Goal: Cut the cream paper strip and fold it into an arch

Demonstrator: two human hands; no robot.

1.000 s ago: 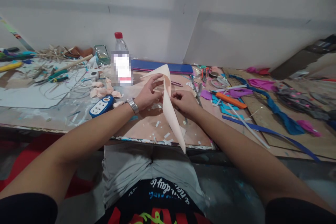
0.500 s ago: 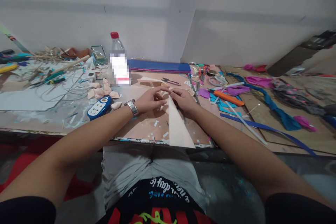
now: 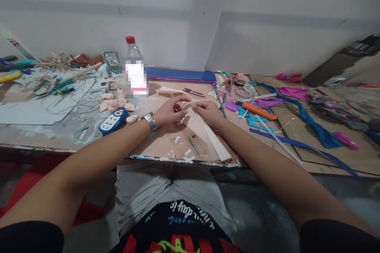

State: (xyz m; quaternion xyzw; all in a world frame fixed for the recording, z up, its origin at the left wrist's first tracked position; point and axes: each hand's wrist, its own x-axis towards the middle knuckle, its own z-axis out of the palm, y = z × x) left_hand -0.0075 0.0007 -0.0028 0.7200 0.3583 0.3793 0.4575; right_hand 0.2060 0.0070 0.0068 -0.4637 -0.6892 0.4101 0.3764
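A long pale cream strip of paper or thin cloth (image 3: 204,131) runs from between my hands toward the table's front edge, widening as it comes. My right hand (image 3: 209,112) pinches its narrow far end between thumb and fingers. My left hand (image 3: 172,111), with a metal watch (image 3: 149,121) on the wrist, is close to that end on the left. Its index finger is stretched out and its thumb stands apart from it. Whether the left fingertips touch the strip is hard to see. Small white scraps (image 3: 187,152) lie on the table beneath.
A red-capped bottle (image 3: 134,51) stands behind my left hand, near a blue power socket (image 3: 113,121) and crumpled peach pieces (image 3: 111,104). A blue case (image 3: 181,75) lies along the wall. To the right are an orange cutter (image 3: 257,111) and a blue ribbon (image 3: 308,147).
The strip's wide near end has swung to the right and back onto the table edge. My left index finger has moved slightly away from my right hand.
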